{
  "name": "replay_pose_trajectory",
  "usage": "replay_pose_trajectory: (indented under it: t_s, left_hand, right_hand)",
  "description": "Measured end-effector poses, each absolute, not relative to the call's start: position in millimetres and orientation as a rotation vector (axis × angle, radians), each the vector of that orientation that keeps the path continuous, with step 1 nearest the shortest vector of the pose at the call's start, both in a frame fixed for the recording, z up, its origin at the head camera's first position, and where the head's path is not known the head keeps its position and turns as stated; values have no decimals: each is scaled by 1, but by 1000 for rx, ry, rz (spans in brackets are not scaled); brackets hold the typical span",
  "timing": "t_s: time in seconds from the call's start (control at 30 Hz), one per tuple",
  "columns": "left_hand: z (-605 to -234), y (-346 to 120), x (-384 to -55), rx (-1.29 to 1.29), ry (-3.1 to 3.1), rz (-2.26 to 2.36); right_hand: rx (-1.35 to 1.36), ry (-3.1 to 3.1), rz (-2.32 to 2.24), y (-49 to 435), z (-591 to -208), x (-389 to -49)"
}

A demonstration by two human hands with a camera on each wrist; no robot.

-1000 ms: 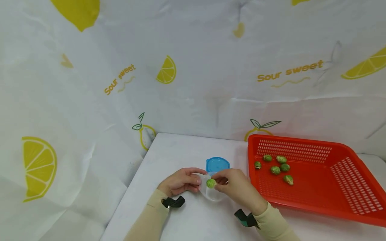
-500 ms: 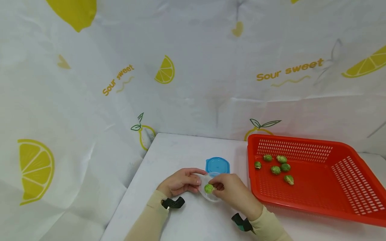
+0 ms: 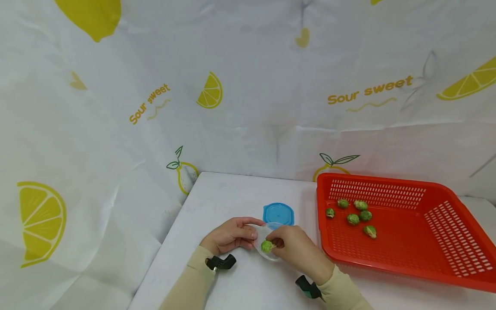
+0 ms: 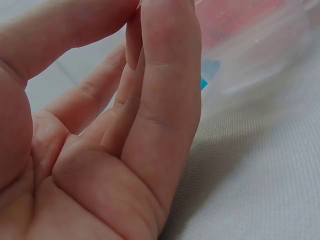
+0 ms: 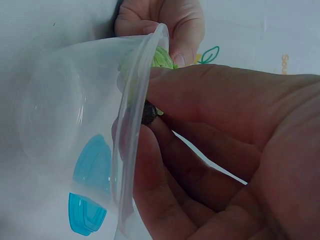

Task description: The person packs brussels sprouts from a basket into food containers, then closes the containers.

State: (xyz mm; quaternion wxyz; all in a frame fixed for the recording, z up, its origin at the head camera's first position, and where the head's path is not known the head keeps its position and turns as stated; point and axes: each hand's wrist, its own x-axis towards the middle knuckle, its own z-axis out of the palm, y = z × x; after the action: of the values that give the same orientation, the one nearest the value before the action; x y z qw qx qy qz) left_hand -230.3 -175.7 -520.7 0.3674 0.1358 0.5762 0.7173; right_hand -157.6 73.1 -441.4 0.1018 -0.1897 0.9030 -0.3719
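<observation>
My left hand [image 3: 230, 234] grips a clear plastic bowl [image 5: 55, 95] by its left side, thumb at the rim. The bowl tilts with its mouth toward my right hand [image 3: 298, 249]. Thumb and fingers of that right hand pinch a green Brussels sprout [image 3: 266, 246] at the bowl's mouth. In the right wrist view the sprout's pale leaves [image 5: 162, 59] show beside the thumb, and a small dark bit [image 5: 149, 112] shows between the fingertips. Left fingers [image 4: 165, 100] fill much of the left wrist view, and the bowl's wall shows behind them.
A blue lid [image 3: 279, 213] lies on the white table [image 3: 232, 189] just beyond the bowl. To the right stands a red plastic basket [image 3: 410, 237] with several Brussels sprouts [image 3: 353, 219] in its left part. A lemon-print cloth [image 3: 248, 86] hangs behind.
My right hand has moved slightly toward me and left with the sprout, which now shows lower over the bowl. My left hand keeps its hold on the bowl.
</observation>
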Motion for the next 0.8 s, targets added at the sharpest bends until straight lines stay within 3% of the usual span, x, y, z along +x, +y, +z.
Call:
replay_pose_trajectory:
  t_s: [0.8]
  left_hand:
    - [-521, -175, -231, 349, 1456, 1843]
  right_hand:
    - [-530, 2721, -1032, 78, -430, -152]
